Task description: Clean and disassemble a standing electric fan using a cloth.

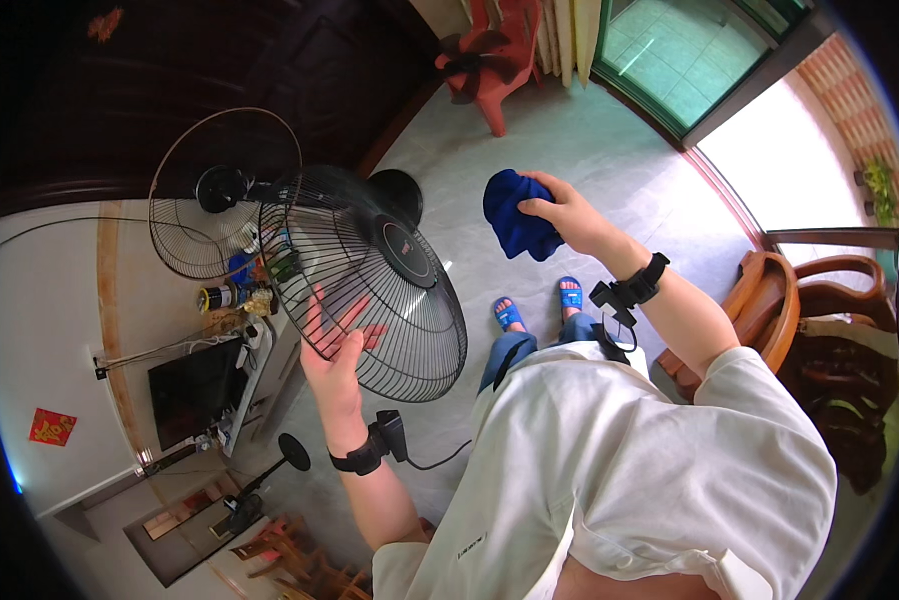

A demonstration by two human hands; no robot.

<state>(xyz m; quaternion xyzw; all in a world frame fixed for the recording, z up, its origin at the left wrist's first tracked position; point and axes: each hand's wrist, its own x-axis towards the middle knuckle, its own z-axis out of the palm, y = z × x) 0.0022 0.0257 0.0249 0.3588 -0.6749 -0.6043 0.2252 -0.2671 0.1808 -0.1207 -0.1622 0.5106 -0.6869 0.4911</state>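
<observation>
My left hand (pixel 333 367) grips the rim of a black wire front fan grille (pixel 427 330), its thumb on the near side and its fingers showing through the wires. A round badge sits at the grille's centre. In my right hand (pixel 573 214) is a bunched dark blue cloth (pixel 517 214), held apart from the grille. Beyond the grille stands the pedestal fan with its rear grille (pixel 168 251) and bare motor hub (pixel 221 189) exposed. The grille in my hand covers part of the stand. A dark fan blade (pixel 473 66) lies on a red plastic chair (pixel 498 97).
A television (pixel 194 390) and a cabinet (pixel 269 375) with containers stand at left. Another pedestal fan (pixel 247 506) is at lower left, near wooden furniture (pixel 299 555). A carved wooden armchair (pixel 776 307) is close on my right. Behind it opens a bright doorway.
</observation>
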